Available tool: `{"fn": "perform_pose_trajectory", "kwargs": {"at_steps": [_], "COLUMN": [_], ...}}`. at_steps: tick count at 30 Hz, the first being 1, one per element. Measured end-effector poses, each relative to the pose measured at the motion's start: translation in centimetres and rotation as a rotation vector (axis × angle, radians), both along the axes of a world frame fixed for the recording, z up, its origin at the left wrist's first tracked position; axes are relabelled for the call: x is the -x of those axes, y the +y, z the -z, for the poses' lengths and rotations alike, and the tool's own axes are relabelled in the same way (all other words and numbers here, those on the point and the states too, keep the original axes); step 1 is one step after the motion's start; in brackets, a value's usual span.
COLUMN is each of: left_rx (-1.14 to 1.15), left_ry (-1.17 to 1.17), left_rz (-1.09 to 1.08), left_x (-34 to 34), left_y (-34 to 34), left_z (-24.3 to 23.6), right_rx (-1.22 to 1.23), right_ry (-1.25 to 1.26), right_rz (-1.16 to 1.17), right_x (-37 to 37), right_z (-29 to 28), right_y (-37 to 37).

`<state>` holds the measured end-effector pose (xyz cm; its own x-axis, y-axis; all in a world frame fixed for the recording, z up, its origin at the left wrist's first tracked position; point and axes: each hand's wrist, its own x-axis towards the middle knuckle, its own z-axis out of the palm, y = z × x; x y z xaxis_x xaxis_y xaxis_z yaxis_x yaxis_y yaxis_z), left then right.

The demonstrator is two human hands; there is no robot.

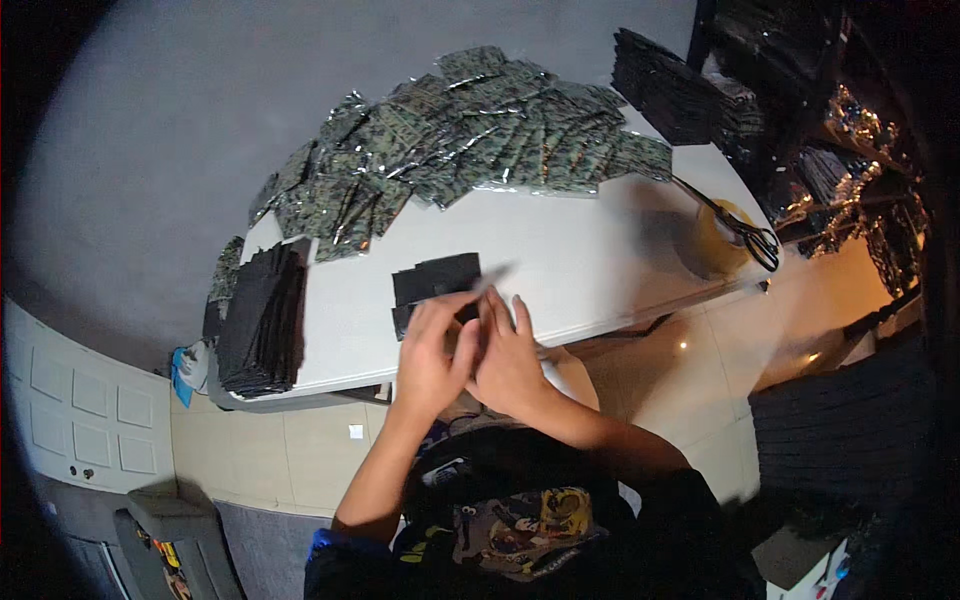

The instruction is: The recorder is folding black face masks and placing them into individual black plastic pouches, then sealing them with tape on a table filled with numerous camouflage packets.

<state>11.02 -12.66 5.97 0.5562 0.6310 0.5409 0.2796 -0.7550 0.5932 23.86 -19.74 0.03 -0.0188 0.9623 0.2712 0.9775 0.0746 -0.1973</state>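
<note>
My left hand (428, 355) and my right hand (508, 355) meet at the near edge of the white table (580, 250), fingers pinched together on a small black piece (432, 278) of flat material that lies partly on the table. A thin pale strip (493, 277) sticks up from between my fingertips. The lower part of the black piece is hidden under my hands.
A tall stack of black sheets (262, 318) stands at the table's left end. Several shiny dark green packets (460, 130) are heaped along the far edge. Another black stack (665, 90) sits at the far right, with scissors (745, 230) on a tape roll (712, 238).
</note>
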Motion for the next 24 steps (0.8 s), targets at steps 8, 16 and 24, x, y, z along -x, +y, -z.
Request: {"fn": "perform_pose_trajectory", "kwargs": {"at_steps": [8, 16, 24], "left_rx": [0.441, 1.390, 1.670], "left_ry": [-0.223, -0.553, -0.592], "left_rz": [-0.081, 0.304, 0.440], "left_x": [6.7, 7.1, 7.3], "left_y": [3.8, 6.3, 8.1], "left_z": [3.0, 0.8, 2.7], "right_rx": [-0.104, -0.073, -0.087], "right_ry": [-0.004, -0.014, -0.021], "right_rz": [-0.002, -0.001, -0.004], "right_x": [0.3, 0.4, 0.4], "right_z": [-0.3, 0.0, -0.1], "right_y": [-0.1, 0.0, 0.0]}}
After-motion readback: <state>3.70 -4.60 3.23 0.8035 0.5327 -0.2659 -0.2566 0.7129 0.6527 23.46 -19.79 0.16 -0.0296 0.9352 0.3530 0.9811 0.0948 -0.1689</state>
